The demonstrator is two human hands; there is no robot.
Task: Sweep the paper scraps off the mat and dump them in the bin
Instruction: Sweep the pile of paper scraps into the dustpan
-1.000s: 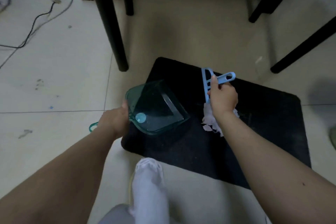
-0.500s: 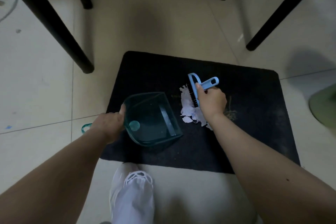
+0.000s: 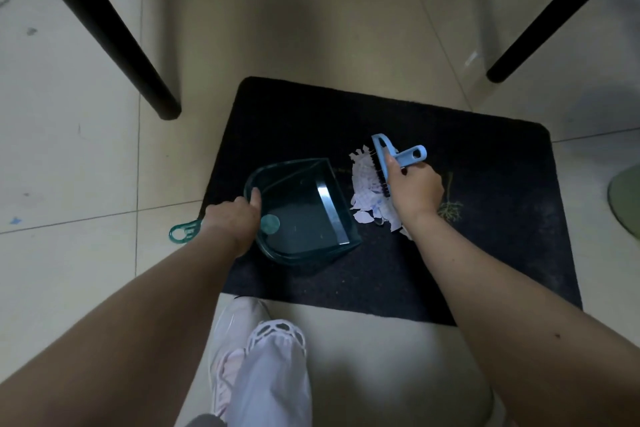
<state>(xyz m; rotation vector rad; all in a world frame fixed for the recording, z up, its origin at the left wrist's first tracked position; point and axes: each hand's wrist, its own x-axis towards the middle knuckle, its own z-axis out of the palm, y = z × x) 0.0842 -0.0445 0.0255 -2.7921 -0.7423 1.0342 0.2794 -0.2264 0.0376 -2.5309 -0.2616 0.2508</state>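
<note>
A black mat (image 3: 485, 236) lies on the tiled floor. On it sits a translucent green dustpan (image 3: 301, 215), its open lip facing right. My left hand (image 3: 232, 218) grips the dustpan's handle, whose ring end pokes out at the left. A pile of white paper scraps (image 3: 367, 191) lies just right of the pan's lip. My right hand (image 3: 412, 189) holds a light blue hand brush (image 3: 391, 158), its dark bristles pressed against the right side of the scraps. Part of the pile is hidden under my right wrist.
Black furniture legs (image 3: 114, 35) stand at the upper left, and another black leg (image 3: 554, 14) at the upper right. My white shoe (image 3: 256, 357) is just below the mat's near edge. A green object (image 3: 627, 201) shows at the right frame edge.
The view has shifted, so the mat sits more centred. The brush has pushed the scraps left, closer to the dustpan's lip, and the pile now shows left of the brush.
</note>
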